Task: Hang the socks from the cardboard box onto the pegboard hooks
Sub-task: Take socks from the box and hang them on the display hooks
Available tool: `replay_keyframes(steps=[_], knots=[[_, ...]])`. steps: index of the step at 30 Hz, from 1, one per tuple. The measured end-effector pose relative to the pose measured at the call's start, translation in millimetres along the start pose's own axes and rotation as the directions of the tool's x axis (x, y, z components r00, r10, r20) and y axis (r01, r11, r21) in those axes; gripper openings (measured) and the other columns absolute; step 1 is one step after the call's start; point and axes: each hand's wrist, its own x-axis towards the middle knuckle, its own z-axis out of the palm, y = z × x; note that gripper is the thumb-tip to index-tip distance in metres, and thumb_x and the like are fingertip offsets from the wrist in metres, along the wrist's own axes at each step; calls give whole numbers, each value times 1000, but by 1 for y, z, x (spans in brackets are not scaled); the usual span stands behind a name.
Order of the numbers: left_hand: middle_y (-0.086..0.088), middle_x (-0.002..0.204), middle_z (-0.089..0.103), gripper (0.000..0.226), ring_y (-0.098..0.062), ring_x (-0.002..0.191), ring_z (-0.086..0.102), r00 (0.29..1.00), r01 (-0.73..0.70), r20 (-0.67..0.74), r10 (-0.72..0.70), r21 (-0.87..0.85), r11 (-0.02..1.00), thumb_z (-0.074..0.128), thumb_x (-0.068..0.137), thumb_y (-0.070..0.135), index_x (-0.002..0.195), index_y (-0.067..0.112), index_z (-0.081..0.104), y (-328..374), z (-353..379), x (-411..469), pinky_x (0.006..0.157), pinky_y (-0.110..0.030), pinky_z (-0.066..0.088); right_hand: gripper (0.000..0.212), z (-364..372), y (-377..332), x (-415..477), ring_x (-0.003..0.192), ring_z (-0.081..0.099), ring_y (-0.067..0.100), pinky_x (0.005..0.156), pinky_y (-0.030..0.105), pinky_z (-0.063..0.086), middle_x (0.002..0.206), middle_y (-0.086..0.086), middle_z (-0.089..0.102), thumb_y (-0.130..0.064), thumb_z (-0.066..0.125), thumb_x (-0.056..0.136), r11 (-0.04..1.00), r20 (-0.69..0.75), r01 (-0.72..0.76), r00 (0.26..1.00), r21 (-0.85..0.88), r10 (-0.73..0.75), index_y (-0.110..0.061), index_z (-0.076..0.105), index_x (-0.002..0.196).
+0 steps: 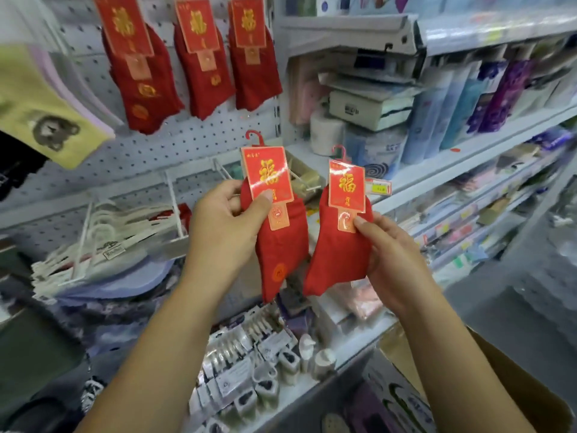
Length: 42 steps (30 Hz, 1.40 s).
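Left hand (224, 226) and right hand (393, 257) each pinch a red sock pair.
The left pair (281, 248) and right pair (338, 257) hang just apart, below three matching pairs (203, 76) on the pegboard (187, 142); the cardboard box (530, 379) sits lower right.
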Motion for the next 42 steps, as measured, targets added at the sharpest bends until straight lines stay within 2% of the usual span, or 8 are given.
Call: replay_keyframes(steps=[9, 16, 20, 28, 34, 38, 41, 42], knots=[[13, 84, 79, 13, -5, 79, 75, 971, -137, -191, 143, 47, 989, 65, 98, 19, 97, 30, 72, 31, 16, 69, 67, -20, 57, 31, 48, -58, 96, 99, 73, 19, 84, 33, 58, 106, 7, 78, -22, 68, 95, 955, 224, 241, 954, -173, -200, -14, 60, 124], [9, 88, 79, 12, -9, 80, 76, 930, -195, -274, 245, 197, 961, 63, 100, 24, 103, 29, 73, 52, 23, 100, 70, -30, 61, 26, 109, -110, 183, 91, 74, 10, 78, 28, 61, 103, 0, 75, -21, 69, 95, 915, 240, 371, 914, -161, -328, -21, 57, 117], [14, 89, 79, 14, -5, 81, 75, 905, -213, -306, 296, 276, 937, 63, 100, 26, 95, 36, 72, 59, 26, 108, 72, -31, 60, 19, 146, -135, 224, 93, 71, 8, 87, 36, 60, 102, -7, 70, -25, 68, 95, 896, 251, 418, 893, -149, -375, -28, 54, 108], [10, 93, 79, 11, -10, 84, 76, 888, -190, -354, 292, 296, 936, 63, 99, 28, 102, 33, 72, 67, 33, 131, 79, -42, 62, 18, 166, -138, 250, 97, 71, 17, 87, 43, 60, 108, -3, 71, -23, 66, 96, 896, 372, 412, 868, -166, -330, -34, 52, 100], [9, 97, 79, 12, -11, 88, 76, 892, -194, -335, 304, 325, 926, 62, 101, 25, 107, 30, 71, 74, 38, 152, 83, -45, 62, 22, 150, -137, 251, 93, 68, 5, 64, 19, 53, 112, -6, 69, -24, 65, 97, 861, 423, 460, 839, -217, -342, -30, 55, 116], [7, 114, 76, 33, -12, 107, 72, 907, -177, -301, 296, 365, 914, 62, 98, 38, 128, 24, 66, 75, 39, 171, 95, -46, 58, 44, 142, -146, 241, 130, 52, 8, 105, 36, 49, 141, -6, 56, -34, 62, 98, 793, 455, 533, 808, -293, -375, -26, 50, 140], [13, 118, 71, 42, -5, 113, 66, 915, -171, -272, 299, 409, 896, 61, 97, 44, 134, 24, 62, 75, 42, 182, 100, -37, 54, 41, 140, -159, 230, 118, 49, -16, 96, 13, 45, 134, -18, 56, -38, 59, 100, 760, 516, 622, 721, -188, -462, -29, 50, 138], [13, 119, 71, 38, -7, 114, 65, 922, -167, -254, 293, 421, 891, 60, 99, 41, 134, 26, 62, 75, 43, 185, 101, -39, 54, 42, 140, -161, 227, 116, 54, -13, 94, 16, 49, 130, -18, 60, -40, 60, 99, 758, 543, 629, 703, -172, -460, -29, 51, 139]])
